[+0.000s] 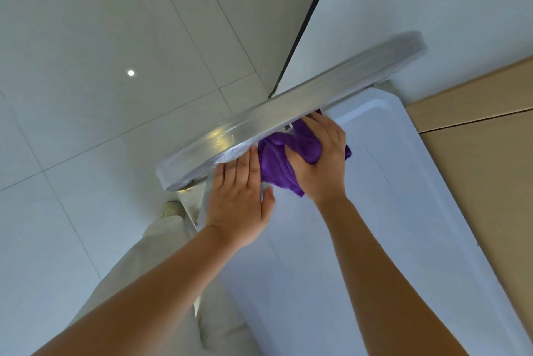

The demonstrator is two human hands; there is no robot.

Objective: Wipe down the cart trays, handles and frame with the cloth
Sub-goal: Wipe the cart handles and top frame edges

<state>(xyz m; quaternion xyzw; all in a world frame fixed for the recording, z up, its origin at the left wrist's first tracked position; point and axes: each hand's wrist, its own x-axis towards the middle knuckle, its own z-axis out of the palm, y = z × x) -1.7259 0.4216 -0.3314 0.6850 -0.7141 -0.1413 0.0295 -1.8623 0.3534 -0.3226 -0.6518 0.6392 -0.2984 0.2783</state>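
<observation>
A white cart tray fills the lower right of the head view. Across its far end runs a silvery, film-wrapped handle bar, slanting from lower left to upper right. A crumpled purple cloth lies on the tray just under that bar. My right hand grips the cloth and presses it against the tray beside the bar. My left hand rests flat on the tray's left edge, fingers together and reaching up to the bar's underside, with nothing in it.
Glossy white floor tiles spread to the left, reflecting ceiling lights. My beige trouser leg and a shoe stand left of the cart. A wooden panel lines the right side, and a white wall with a dark edge rises behind.
</observation>
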